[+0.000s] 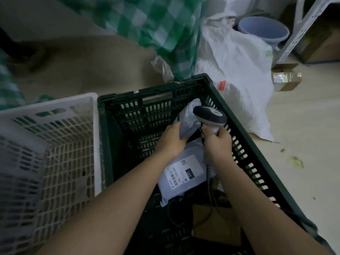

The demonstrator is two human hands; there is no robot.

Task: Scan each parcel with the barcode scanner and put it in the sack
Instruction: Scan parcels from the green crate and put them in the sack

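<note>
Two crates side by side here, the white one [47, 144] and the black crate [248, 144] I'm reaching into. One labelled parcel [184, 172] lies flat inside. My left hand [170, 139] grips a small grey parcel [189, 120], right hand [218, 142] wrapped around the scanner [210, 115] handle, head almost touching it.

- Left hand [170, 139] grips a small grey parcel [189, 119], held upright above the black crate [242, 137].
- Right hand [218, 139] holds the handle of the barcode scanner [209, 115]; its dark head sits just beside the held parcel's upper edge.
- A 2nd grey parcel [184, 173] lies flat in the crate beneath both hands, label up, marked "231".
- A white crate [55, 144] stands touching the black crate's left side.
- A white sack [237, 74] lies on the floor beyond the black crate; a green checked bag [161, 24] hangs behind.
</note>
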